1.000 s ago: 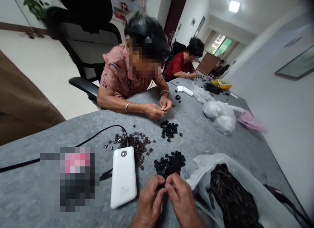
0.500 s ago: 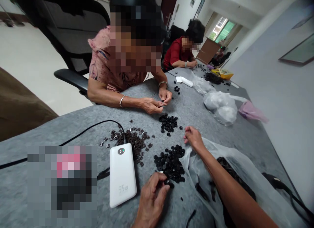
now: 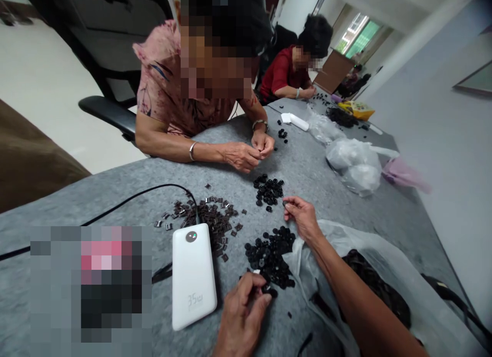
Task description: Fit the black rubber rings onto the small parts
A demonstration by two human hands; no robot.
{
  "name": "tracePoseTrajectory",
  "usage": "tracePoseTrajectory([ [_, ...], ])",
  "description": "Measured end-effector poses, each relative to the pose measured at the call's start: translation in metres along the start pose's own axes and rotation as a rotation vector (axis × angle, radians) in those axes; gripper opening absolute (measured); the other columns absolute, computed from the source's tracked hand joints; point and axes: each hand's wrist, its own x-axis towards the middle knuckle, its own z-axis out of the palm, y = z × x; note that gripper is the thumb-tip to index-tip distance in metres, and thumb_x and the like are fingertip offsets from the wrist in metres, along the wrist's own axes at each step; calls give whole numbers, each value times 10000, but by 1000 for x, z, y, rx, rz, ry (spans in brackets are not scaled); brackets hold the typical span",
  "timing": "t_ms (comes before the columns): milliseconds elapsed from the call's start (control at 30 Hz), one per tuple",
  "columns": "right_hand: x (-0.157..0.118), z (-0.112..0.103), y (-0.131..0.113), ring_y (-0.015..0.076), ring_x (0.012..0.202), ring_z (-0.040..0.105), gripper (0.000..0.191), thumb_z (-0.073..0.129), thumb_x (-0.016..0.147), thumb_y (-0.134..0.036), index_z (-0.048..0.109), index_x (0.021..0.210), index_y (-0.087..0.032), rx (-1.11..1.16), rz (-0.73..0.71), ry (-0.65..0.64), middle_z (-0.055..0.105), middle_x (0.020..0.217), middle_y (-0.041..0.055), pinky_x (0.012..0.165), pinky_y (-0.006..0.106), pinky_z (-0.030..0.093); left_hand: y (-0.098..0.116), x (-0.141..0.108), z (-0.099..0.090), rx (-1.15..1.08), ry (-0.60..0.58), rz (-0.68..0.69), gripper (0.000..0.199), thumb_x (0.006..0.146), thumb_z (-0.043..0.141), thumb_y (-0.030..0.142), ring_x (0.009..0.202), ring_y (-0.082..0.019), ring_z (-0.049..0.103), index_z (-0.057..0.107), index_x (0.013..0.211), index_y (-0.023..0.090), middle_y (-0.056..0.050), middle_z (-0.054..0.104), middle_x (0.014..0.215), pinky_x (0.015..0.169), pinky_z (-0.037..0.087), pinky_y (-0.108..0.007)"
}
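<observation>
My left hand [image 3: 242,311] is curled at the near edge of a pile of small black round button-like pieces [image 3: 272,254]. Its thumb and fingertips close on a black round piece [image 3: 271,291], partly hidden by the fingers. A tiny white bit shows just above those fingers. My right hand [image 3: 302,216] reaches in from the right and pinches one black disc [image 3: 285,203] between thumb and fingers. That disc is beside a second, smaller pile of black round pieces [image 3: 268,190]. A clear plastic bag [image 3: 338,231] with dark contents lies under my right forearm.
A white power bank [image 3: 194,280] with a black cable lies left of my left hand, next to a heap of small brown square clips [image 3: 215,218]. Across the table, a co-worker's hands [image 3: 249,154] meet. Knotted plastic bags [image 3: 355,164] lie farther right.
The loose disc by the small pile is now between my right fingertips. My left hand stays at the near pile. The co-worker's hands have shifted slightly; the view has moved a little.
</observation>
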Motion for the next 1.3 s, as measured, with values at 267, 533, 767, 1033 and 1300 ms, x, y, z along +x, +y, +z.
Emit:
tracePoseTrajectory([
  [267,-82,28,-28,15,634,419,384,762,722,-282,545,1025,-188,720,181,-226,503,818,-10,534,132,374,10,0,3,-124,73,-62,252,916,637,426,723,-129,608,662,911,174,-29,654,791,671,498,-224],
  [533,-111,36,-21,6,612,428,458,838,668,-273,541,999,-165,727,292,-276,465,777,-28,494,122,376,16,3,2,-310,163,-161,240,855,687,396,673,-123,643,635,925,172,-12,662,735,630,514,-222],
  [767,-128,36,-11,43,446,466,469,764,779,-480,505,1018,-170,597,296,-219,550,701,-42,389,160,353,25,4,2,-364,235,-194,266,795,743,367,690,-122,661,655,937,160,-10,682,758,648,520,-216],
  [1033,-141,36,-9,80,499,580,481,770,755,-456,512,1013,-143,534,289,-188,677,791,29,434,155,419,31,4,2,-419,260,-165,248,777,757,331,694,-96,649,658,923,156,0,674,777,665,512,-200],
  [1300,-144,35,-7,80,503,586,468,730,742,-376,516,1076,-129,511,341,-154,675,780,33,445,140,408,27,4,4,-403,271,-148,249,777,771,317,721,-89,636,672,938,155,-1,672,807,685,507,-200],
])
